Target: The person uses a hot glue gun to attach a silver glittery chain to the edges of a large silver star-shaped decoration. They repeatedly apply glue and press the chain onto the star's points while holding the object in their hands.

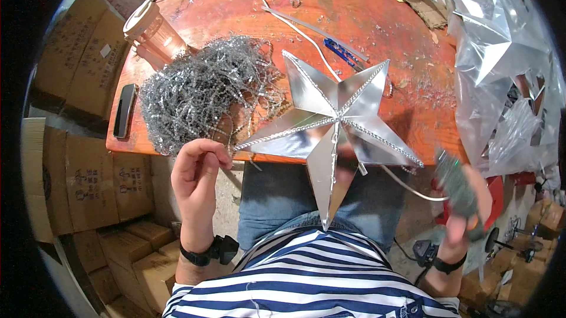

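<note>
A shiny silver five-pointed star (321, 135) leans over the table's near edge, its lowest point reaching my lap. Braided silver trim (383, 140) runs along its ridges. Beside the star's left tip, my left hand (197, 170) has thumb and fingers pinched together; whatever is between them is too small to make out. Off to the right, away from the star, my right hand (471, 200) grips a dark green glue gun (454, 182), smeared by motion. A white cord (413, 191) runs to it from behind the star.
On the red-brown table (206, 14) lie a heap of silver tinsel trim (200, 88), a lidded tumbler (154, 32), a phone (124, 111) and a blue cutter (342, 52). Clear plastic sheeting (501, 70) hangs at the right. Cardboard boxes (94, 182) stand at the left.
</note>
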Tool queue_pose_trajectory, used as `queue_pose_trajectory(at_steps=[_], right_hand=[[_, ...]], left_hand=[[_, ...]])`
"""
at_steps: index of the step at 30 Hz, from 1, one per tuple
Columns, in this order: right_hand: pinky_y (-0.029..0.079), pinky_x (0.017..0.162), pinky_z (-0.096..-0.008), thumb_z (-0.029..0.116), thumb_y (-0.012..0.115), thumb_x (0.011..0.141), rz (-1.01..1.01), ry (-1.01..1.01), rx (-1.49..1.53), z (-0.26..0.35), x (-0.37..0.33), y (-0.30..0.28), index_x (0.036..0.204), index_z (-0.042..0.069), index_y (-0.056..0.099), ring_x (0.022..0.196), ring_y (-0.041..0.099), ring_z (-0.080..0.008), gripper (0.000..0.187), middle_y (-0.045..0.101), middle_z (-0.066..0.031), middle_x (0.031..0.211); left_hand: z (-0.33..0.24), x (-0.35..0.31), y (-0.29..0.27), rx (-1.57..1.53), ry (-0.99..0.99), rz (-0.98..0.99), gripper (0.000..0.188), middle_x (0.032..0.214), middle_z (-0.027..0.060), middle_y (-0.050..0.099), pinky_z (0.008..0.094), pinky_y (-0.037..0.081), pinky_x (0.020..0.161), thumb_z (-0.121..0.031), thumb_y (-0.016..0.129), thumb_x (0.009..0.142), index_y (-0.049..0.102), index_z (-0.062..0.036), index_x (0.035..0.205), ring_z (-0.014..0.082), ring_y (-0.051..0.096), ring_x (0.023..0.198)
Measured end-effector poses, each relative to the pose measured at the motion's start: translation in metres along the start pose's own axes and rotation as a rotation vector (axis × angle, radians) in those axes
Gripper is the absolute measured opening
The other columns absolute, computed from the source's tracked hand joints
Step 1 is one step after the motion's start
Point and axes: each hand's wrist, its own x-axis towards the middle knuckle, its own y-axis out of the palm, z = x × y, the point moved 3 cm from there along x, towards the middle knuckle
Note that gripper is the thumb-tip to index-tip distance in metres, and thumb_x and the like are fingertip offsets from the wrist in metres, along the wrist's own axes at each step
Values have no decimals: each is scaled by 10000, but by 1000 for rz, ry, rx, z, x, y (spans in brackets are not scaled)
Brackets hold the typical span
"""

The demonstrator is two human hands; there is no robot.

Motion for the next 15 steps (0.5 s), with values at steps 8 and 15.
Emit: queue_pose_trajectory(at_steps=[8, 15], right_hand=[[444, 908, -338, 173, 650, 926, -11, 398, -375, -104, 22, 9, 1232, -18, 565, 988, 588, -257, 370, 623, -126, 1087], [386, 1029, -424, 169, 618, 917, 85, 223, -528, -64, 36, 15, 1326, 10, 516, 1214, 503, -360, 450, 541, -189, 1305]], left_hand=[[-1, 6, 10, -21, 157, -83, 84, 765, 36, 498, 249, 333, 591, -22, 459, 1000, 449, -67, 1070, 98, 417, 659], [-2, 5, 6, -131, 127, -151, 221, 763, 29, 499, 246, 320, 571, 12, 476, 974, 357, -116, 1109, 90, 386, 623]])
